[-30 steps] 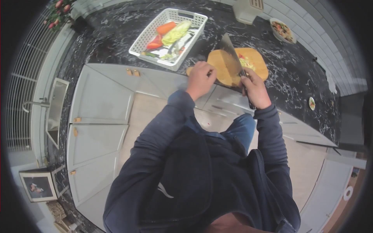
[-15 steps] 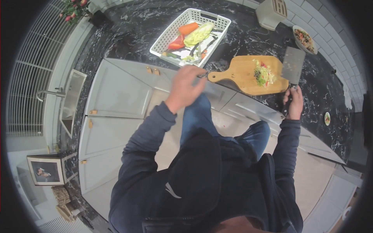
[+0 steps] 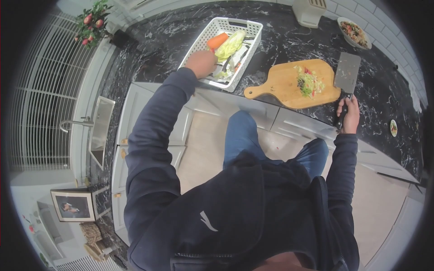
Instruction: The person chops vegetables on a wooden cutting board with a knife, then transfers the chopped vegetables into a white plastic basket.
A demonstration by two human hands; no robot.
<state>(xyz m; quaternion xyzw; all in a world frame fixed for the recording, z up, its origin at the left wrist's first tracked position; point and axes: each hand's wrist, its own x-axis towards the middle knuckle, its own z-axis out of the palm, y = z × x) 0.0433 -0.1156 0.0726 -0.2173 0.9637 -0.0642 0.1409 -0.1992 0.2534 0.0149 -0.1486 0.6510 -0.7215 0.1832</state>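
My right hand (image 3: 349, 115) is wrapped round the black handle of a cleaver (image 3: 347, 72). The broad blade lies beside the right edge of a wooden cutting board (image 3: 281, 88), which carries a small pile of chopped vegetables (image 3: 310, 82). Over the near left side of a white perforated basket (image 3: 246, 58) is my left hand (image 3: 202, 64); its fingers point down inside and are mostly hidden. Close to it in the basket are an orange carrot piece (image 3: 218, 40), a pale green cabbage wedge (image 3: 231, 46) and dark trimmings. A bit of red shows by the fingers.
A bowl of mixed chopped food (image 3: 354, 34) stands at the back right, near a white knife block (image 3: 309, 12). A small dish (image 3: 393, 128) sits on the dark marbled counter (image 3: 162, 49) at right. Left are a sink (image 3: 102, 131) and a potted plant (image 3: 121, 39).
My left hand has moved left and up from beside the board's handle into the basket, where it covers the red piece. The right hand keeps hold of the cleaver. The view has shifted slightly.
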